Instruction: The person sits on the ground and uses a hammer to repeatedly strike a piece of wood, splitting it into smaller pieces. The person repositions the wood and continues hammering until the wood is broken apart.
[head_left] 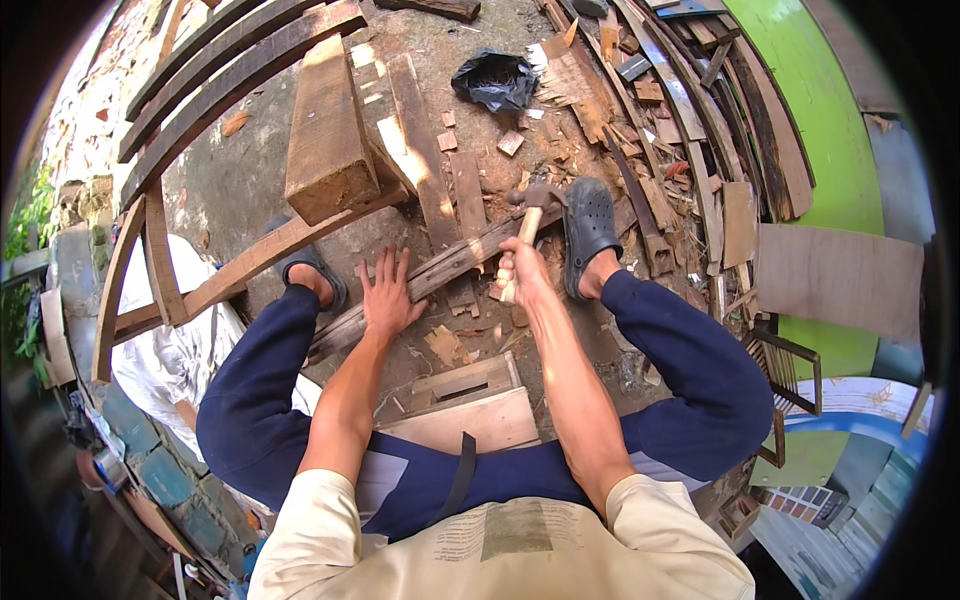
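Note:
A long weathered wooden beam lies slantwise across the ground between my feet. My left hand rests flat against its left part with the fingers spread, holding nothing. In my right hand is a claw hammer, gripped around its pale wooden handle. The hammer's metal head is raised over the beam's right part, next to my right clog. Thin flat boards lie on the ground beyond the beam, some running up to it or under it.
A thick wooden block sits on a timber frame at the left. Planks are piled at the right beside a green panel. A black plastic bag lies ahead among wood scraps. A low wooden piece is between my legs.

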